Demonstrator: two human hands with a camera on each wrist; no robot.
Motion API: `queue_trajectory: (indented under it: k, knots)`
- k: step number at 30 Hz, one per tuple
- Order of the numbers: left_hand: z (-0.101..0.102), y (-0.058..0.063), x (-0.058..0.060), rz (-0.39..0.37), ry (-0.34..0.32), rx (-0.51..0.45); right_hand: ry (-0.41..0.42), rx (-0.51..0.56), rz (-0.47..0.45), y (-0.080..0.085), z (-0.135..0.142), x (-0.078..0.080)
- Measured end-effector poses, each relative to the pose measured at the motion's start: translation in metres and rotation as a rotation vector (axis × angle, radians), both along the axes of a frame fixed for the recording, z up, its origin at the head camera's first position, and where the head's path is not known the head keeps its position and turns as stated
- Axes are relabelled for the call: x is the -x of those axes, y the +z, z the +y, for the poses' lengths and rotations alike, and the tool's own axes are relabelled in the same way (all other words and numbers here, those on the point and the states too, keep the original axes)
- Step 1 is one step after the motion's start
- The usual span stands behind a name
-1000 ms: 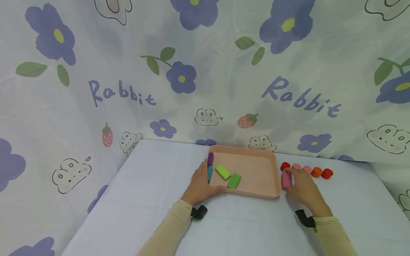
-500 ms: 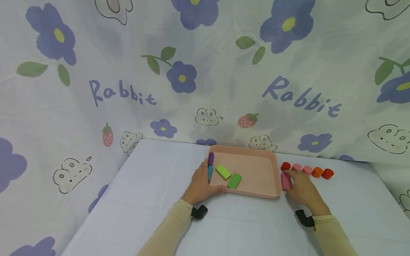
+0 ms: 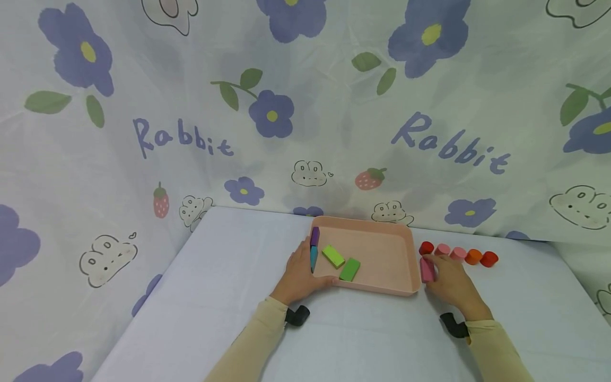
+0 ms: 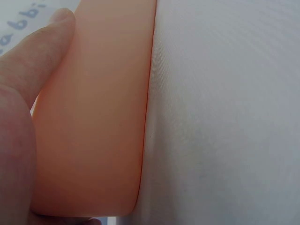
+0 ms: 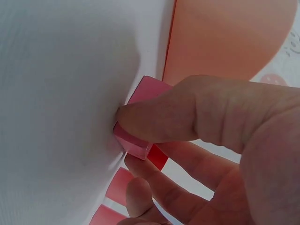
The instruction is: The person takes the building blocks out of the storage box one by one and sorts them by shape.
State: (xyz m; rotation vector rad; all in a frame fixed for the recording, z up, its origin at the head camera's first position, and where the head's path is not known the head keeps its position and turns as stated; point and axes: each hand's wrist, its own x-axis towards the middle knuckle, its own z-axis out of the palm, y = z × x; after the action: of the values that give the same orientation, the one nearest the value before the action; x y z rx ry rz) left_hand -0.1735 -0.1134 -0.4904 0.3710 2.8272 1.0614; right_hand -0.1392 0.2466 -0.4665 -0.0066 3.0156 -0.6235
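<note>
In the head view, my left hand (image 3: 299, 273) holds the near left corner of a shallow peach tray (image 3: 382, 254), its thumb along the front wall and its fingers along the left side. The left wrist view shows that thumb against the tray's outer wall (image 4: 98, 112). My right hand (image 3: 451, 284) pinches a pink block (image 3: 427, 270) between thumb and fingers, just outside the tray's right wall. The right wrist view has the thumb across the block (image 5: 149, 89), close over the white cloth. Part of the block is hidden by the hand.
Inside the tray lie a lime block (image 3: 333, 257), a green block (image 3: 350, 269), a purple block (image 3: 314, 236) and a blue pointed piece (image 3: 313, 259). Right of it stands a row of small cylinders: red (image 3: 426, 248), pink (image 3: 443, 249), pink (image 3: 459, 253), orange (image 3: 473, 257) and red (image 3: 489, 259).
The pink block has shifted and turned very slightly in my right hand's pinch beside the tray. My left hand keeps its place at the tray's corner.
</note>
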Motion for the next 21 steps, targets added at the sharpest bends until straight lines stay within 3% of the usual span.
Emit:
queue_trajectory:
  k: [6,21]
  knots:
    - [0.000,0.001,0.000,-0.004,0.000,-0.004,0.021,-0.016,0.010,0.001,0.001,0.000]
    - [0.000,-0.001,0.001,-0.001,-0.002,0.000,0.019,0.010,0.112,0.027,-0.007,-0.011]
